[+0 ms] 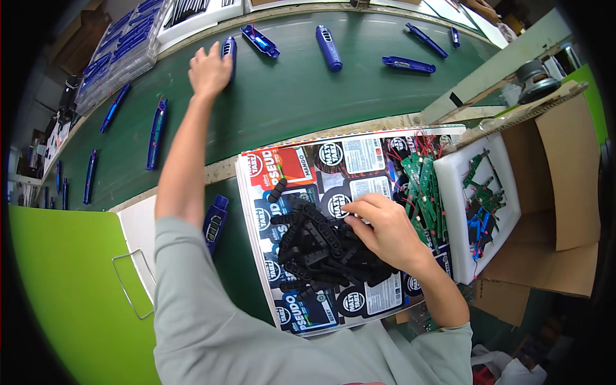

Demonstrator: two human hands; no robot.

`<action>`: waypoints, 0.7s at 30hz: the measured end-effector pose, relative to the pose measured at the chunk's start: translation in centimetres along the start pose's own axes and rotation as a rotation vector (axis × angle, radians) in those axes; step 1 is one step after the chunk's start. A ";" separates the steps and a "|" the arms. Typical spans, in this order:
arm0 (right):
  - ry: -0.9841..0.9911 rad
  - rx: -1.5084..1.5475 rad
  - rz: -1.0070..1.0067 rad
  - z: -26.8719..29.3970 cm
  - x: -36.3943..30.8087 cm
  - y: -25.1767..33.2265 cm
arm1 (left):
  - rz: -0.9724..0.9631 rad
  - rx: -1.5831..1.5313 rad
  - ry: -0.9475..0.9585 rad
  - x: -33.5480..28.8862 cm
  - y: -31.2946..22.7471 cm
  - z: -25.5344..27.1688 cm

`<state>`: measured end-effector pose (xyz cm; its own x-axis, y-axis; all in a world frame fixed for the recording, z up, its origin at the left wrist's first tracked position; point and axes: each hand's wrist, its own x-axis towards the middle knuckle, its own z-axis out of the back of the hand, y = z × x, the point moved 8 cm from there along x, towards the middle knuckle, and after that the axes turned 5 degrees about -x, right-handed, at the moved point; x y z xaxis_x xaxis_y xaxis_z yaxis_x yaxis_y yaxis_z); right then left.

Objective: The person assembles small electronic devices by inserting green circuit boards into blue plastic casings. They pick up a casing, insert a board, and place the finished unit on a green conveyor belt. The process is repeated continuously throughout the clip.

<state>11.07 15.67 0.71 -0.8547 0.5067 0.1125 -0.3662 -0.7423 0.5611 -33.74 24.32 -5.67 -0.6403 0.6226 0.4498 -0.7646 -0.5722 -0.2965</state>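
Note:
At the far left of the green belt, my left hand point(210, 69) reaches out with its fingers apart. A blue plastic casing point(230, 52) lies against its thumb side, partly covered by the hand; I see no closed grip on it. My right hand point(386, 232) hovers at the right of a pile of small black plastic parts point(314, 247). Its thumb and forefinger come together at the pile's upper edge. Whatever is between these fingertips is too small and dark to name. The pile rests on a stack of printed sheets point(366, 157) in front of me.
More blue casings point(328, 49) lie scattered along the green conveyor belt point(276, 96); one casing point(215, 221) is beside my left arm. Green circuit boards point(423, 192) with red wires border the sheets. A white foam tray point(459, 212) and a cardboard box point(545, 256) stand right.

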 end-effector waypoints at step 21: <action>-0.194 0.287 -0.132 0.9 1.8 -0.4 | 0.547 -1.769 0.582 -12.1 -5.2 5.3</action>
<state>9.99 17.26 1.41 -0.7113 0.6841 0.1615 -0.3270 -0.5254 0.7855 -21.66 16.96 -5.10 -0.4545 0.8778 -0.1515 0.5359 0.1336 -0.8336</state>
